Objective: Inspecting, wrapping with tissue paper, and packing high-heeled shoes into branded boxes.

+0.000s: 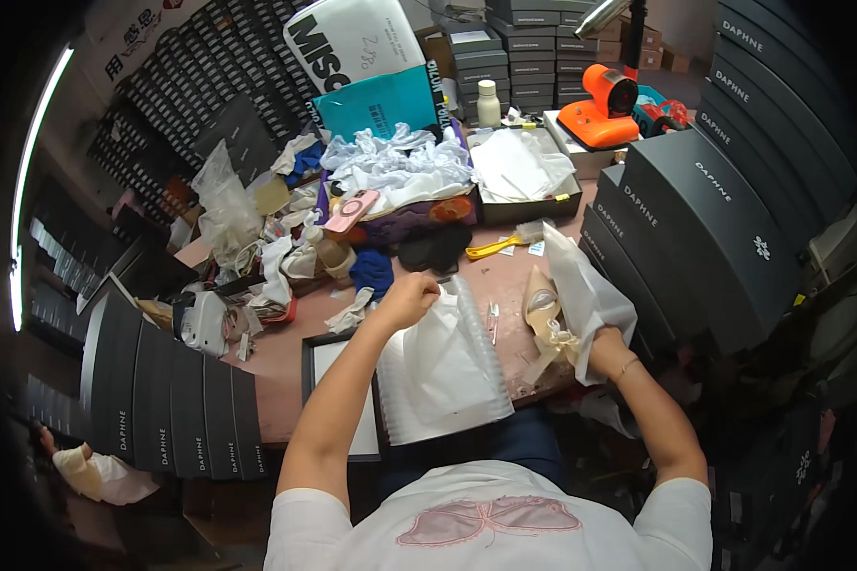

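Observation:
My left hand is closed, its fingers pinched at the far left edge of white tissue paper. That paper lies on a sheet of clear bubble wrap in front of me. My right hand grips another white paper sheet, which stands up and partly hides the fingers. Just left of this sheet, a beige pointed shoe with a ribbon bow rests on the table. Under the bubble wrap's left side is an open dark box with a white lining.
Stacked dark shoe boxes rise on the right and left. A yellow-handled brush lies on the pinkish table. Farther back are a heap of crumpled white paper, a pink phone, a pale bottle and an orange device.

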Demonstrator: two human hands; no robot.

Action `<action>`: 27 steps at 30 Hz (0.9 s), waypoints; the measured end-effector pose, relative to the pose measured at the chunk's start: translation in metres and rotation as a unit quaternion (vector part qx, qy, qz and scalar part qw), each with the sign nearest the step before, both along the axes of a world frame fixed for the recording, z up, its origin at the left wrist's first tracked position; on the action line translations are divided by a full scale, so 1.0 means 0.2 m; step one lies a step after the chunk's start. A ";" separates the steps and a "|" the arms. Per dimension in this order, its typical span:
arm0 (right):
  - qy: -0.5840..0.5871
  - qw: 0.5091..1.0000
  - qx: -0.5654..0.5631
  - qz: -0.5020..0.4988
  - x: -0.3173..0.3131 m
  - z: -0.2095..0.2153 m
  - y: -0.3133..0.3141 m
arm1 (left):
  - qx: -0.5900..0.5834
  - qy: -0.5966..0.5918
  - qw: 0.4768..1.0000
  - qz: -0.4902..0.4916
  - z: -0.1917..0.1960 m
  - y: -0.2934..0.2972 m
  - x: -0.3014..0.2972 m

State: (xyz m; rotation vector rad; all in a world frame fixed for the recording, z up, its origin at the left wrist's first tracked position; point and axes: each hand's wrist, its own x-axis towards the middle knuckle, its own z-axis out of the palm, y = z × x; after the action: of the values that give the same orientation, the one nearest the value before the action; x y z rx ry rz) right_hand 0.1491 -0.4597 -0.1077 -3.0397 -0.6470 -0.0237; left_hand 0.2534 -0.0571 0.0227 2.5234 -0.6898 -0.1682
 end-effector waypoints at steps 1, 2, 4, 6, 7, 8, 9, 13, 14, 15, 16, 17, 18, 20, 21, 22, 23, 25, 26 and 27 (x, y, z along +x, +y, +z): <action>0.097 0.993 -0.065 -0.006 -0.09 0.13 0.03 | -0.021 0.010 0.999 0.025 0.04 0.06 -0.07; 0.094 0.995 -0.026 -0.024 -0.19 0.31 0.07 | -0.041 0.020 0.998 0.053 0.09 0.12 -0.15; 0.124 0.982 0.132 -0.052 -0.34 0.65 0.17 | -0.080 0.061 0.991 0.087 0.15 0.26 -0.30; 0.192 0.906 0.363 -0.096 -0.43 0.85 0.27 | -0.207 0.171 0.951 0.155 0.13 0.30 -0.42; 0.167 0.896 0.393 -0.123 -0.42 0.83 0.33 | -0.268 0.222 0.920 0.181 0.12 0.30 -0.47; 0.140 0.884 0.421 -0.149 -0.39 0.78 0.40 | -0.344 0.248 0.874 0.237 0.06 0.32 -0.49; 0.113 0.870 0.447 -0.175 -0.35 0.69 0.45 | -0.333 0.244 0.873 0.259 0.04 0.32 -0.53; -0.022 0.904 0.373 -0.210 -0.15 0.20 0.41 | -0.223 0.249 0.912 0.238 -0.05 0.37 -0.64; 0.106 0.816 0.509 -0.253 -0.11 0.17 0.43 | -0.161 0.234 0.938 0.200 -0.03 0.40 -0.68; 0.092 0.840 0.480 -0.236 -0.10 0.16 0.44 | -0.096 0.219 0.958 0.160 -0.03 0.43 -0.71; 0.077 0.862 0.452 -0.218 -0.10 0.15 0.43 | -0.071 0.195 0.963 0.173 -0.03 0.46 -0.74; 0.063 0.881 0.424 -0.201 -0.11 0.19 0.45 | -0.087 0.114 0.971 0.194 -0.06 0.50 -0.77; 0.099 0.848 0.478 -0.209 -0.13 0.23 0.47 | -0.104 0.030 0.972 0.210 -0.08 0.55 -0.77; 0.164 0.770 0.574 -0.227 -0.17 0.34 0.51 | -0.214 -0.057 0.931 0.291 0.00 0.55 -0.73; 0.196 0.725 0.618 -0.232 -0.19 0.41 0.54 | -0.276 -0.086 0.897 0.335 0.08 0.56 -0.68; 0.158 0.729 0.641 -0.182 -0.25 0.49 0.54 | -0.300 -0.095 0.873 0.372 0.26 0.51 -0.64; 0.131 0.698 0.690 -0.138 -0.30 0.60 0.57 | -0.302 -0.206 0.855 0.367 0.35 0.49 -0.60; 0.073 0.624 0.776 -0.050 -0.38 0.81 0.62 | -0.245 -0.288 0.868 0.322 0.48 0.43 -0.55; 0.082 0.589 0.804 0.004 -0.42 0.87 0.61 | -0.229 -0.306 0.868 0.317 0.47 0.41 -0.51; 0.092 0.550 0.828 0.059 -0.45 0.92 0.61 | -0.211 -0.324 0.868 0.312 0.43 0.40 -0.47</action>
State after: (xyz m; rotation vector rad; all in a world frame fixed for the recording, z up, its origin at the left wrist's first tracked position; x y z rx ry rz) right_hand 0.0586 -0.3378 0.0759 -1.0833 -0.3482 -0.1805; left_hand 0.1597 0.0235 0.1089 2.2022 -0.0686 0.9855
